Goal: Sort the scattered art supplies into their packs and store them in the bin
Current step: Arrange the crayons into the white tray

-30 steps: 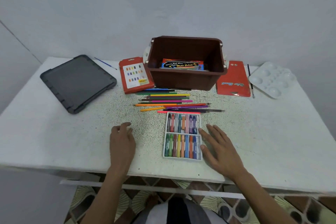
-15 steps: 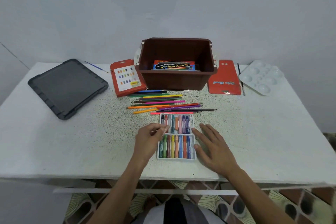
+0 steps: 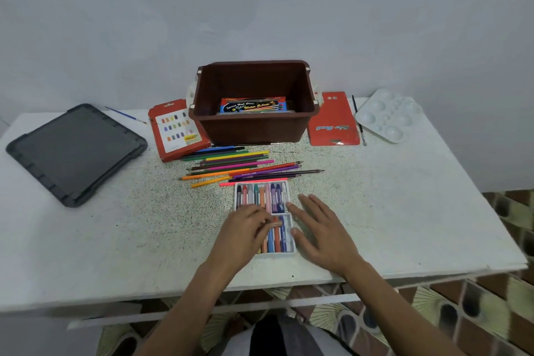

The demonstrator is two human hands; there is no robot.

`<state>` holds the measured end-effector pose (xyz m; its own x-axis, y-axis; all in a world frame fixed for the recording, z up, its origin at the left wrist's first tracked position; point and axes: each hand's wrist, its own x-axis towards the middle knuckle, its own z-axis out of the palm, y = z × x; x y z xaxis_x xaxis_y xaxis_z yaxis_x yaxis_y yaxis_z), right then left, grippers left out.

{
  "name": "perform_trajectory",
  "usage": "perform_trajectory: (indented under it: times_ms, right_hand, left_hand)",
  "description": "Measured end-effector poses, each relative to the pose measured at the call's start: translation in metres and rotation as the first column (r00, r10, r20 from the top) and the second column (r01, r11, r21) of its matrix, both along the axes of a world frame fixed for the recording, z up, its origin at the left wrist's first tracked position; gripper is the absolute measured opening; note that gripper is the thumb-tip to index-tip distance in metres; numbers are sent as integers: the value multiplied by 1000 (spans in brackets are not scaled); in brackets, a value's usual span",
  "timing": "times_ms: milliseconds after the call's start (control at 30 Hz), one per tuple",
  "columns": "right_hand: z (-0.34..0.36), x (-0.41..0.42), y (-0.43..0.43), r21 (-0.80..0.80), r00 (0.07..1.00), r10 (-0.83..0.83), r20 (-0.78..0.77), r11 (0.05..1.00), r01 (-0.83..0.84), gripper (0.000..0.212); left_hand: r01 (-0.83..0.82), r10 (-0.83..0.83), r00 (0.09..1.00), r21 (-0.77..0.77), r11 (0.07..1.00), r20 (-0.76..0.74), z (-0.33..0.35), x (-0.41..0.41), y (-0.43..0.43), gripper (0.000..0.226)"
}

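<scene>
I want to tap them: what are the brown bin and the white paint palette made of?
Brown bin: likely hard plastic, matte, with a moulded rim. White paint palette: probably plastic, glossy, light glinting in its round wells.

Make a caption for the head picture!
The left hand over the crayon tray, right hand beside it, colored pencils and brown bin behind.

Bin point(image 3: 254, 127) at table point(image 3: 375, 225) back-ctr w/ pencils point(image 3: 237, 166) in front, crayon tray point(image 3: 277, 252) nearest edge, lid point(image 3: 76, 153) far left.
</scene>
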<state>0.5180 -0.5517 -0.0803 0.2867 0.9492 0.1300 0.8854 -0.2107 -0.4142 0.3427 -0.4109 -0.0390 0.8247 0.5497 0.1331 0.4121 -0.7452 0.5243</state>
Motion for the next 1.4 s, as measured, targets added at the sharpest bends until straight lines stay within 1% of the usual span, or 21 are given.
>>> perform_trajectory:
  times_ms: [100,167,300,367,433,467,533,567,633,733,867,933,1000,1133,1267,1333,1400]
  right_hand:
    - [-1,1,0,-8,1000,-1,6,1000,1,57]
    - [-1,1,0,-9,1000,-2,6,1000,2,57]
    - [0,1,0,9,1000,-1,8,1000,1,56]
    - [-1,1,0,12,1000,-1,10,1000,1,56]
    - [-1,1,0,20,1000,-1,11,1000,1,56]
    - [-1,0,0,24,1000,0,11,1000,0,56]
    - [-1,0,0,29,1000,2,13,1000,-2,56]
    - [-1,0,0,29,1000,3,17,1000,-3,56]
    - [-1,0,1,28,1000,0,23,1000,-1,57]
    - [-3,0,0,33,1000,-8,17,999,8,60]
    - [-4,2,0,33,999,-7,36,999,6,56]
    - [-4,2,0,31,999,-6,38,1000,5,53]
    - [-4,3,0,33,999,-4,43,999,3,51]
    - [-4,3,0,23,999,0,48,1000,-1,51]
    - [-5,3,0,44,999,1,44,999,-3,49]
    - [-6,3,0,45,999,1,46,999,-3,49]
    - [-6,3,0,52,999,-2,46,999,-1,49]
  left_hand:
    - [22,-19,999,90,996,-36,-4,-8,2,25]
    - [8,-3,999,116,993,-43,-6,-14,6,24]
    - [-31,39,998,137,990,-54,-4,-19,11,20]
    - [-45,50,998,97,994,-45,0,-19,11,16]
    - [-65,65,998,-31,997,-6,6,-15,8,14]
    - [-84,89,996,-136,987,27,11,-13,6,13]
    - [-122,168,982,-373,920,92,18,-6,2,12]
    - [-127,203,972,-461,878,118,20,-3,0,12]
    - [-107,227,963,-564,819,146,21,3,-3,13]
    - [-64,223,959,-632,772,177,22,12,-6,17]
    - [-33,202,959,-626,779,201,25,21,-7,22]
    - [-30,176,970,-633,773,169,26,22,-7,26]
    - [-51,144,984,-613,789,103,25,23,-7,28]
    - [-58,63,998,-480,875,-6,21,25,-10,23]
    - [-34,16,998,-283,959,-66,12,24,-14,25]
    - [-41,26,997,-206,978,-73,7,25,-14,29]
    - [-36,23,996,-165,986,-81,5,25,-13,31]
